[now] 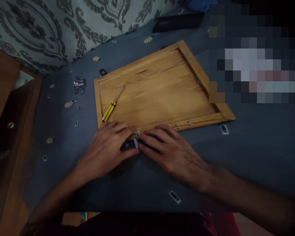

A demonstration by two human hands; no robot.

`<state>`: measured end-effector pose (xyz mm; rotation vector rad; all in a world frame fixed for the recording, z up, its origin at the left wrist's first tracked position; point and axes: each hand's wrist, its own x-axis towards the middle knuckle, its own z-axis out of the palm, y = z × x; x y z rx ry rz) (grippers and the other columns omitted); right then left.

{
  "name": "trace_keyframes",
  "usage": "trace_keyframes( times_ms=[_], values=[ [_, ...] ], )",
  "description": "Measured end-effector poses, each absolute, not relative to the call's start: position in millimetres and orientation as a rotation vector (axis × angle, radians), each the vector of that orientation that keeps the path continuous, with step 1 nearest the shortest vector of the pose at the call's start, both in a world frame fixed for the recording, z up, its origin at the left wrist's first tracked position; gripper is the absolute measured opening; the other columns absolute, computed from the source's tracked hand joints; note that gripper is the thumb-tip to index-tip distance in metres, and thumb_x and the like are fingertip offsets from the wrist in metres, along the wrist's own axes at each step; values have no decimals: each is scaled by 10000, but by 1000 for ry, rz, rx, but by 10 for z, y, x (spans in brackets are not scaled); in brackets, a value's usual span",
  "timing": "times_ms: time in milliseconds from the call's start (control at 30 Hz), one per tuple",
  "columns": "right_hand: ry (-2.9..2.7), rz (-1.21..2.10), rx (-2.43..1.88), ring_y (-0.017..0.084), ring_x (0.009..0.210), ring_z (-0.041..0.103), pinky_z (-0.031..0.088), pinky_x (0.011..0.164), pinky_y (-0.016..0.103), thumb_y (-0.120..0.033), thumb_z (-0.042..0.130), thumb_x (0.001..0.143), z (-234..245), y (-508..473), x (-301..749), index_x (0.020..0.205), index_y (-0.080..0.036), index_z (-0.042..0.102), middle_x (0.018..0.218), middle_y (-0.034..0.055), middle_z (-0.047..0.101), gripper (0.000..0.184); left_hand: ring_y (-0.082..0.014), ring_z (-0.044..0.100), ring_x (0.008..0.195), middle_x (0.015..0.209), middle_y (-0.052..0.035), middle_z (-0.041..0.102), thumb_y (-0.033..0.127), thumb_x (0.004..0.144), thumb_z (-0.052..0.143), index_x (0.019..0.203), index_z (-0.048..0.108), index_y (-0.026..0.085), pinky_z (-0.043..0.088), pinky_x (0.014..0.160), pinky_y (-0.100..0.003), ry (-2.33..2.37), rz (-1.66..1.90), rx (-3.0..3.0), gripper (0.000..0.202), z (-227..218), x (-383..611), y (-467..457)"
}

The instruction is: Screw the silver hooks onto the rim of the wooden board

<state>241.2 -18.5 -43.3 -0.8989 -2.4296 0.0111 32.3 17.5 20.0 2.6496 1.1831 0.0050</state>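
A wooden panel with a raised frame [159, 87] lies flat on a blue-grey cloth [248, 147]. At the panel's near edge both hands meet over a small metal fitting [135, 139], part silver, part dark. My left hand [108, 144] curls its fingers round the fitting's left end. My right hand [167, 149] pinches its right end with fingers pressed together. Much of the fitting is hidden under the fingers. A yellow-handled screwdriver [112, 105] rests on the panel's left part, just beyond my left hand.
A heap of small metal parts [78, 85] lies on the cloth left of the panel, with loose screws around it. A dark flat case [177, 21] sits at the far edge. A wooden ledge [12, 131] borders the left side. The right rear area is pixelated.
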Motion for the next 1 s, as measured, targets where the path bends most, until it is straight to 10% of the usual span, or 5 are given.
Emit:
trace_keyframes(
  times_ms=[1000],
  values=[
    [-2527,-43,-876,246,1081,603,502,948,430,-122,570,939,-395,-165,2429,1092,-180,725,1240,66,722,226,-230,653,1018,1073,-55,699,410,924,665,1076,674,190,509,873,-368,1233,196,2516,267,416,172,276]
  ],
)
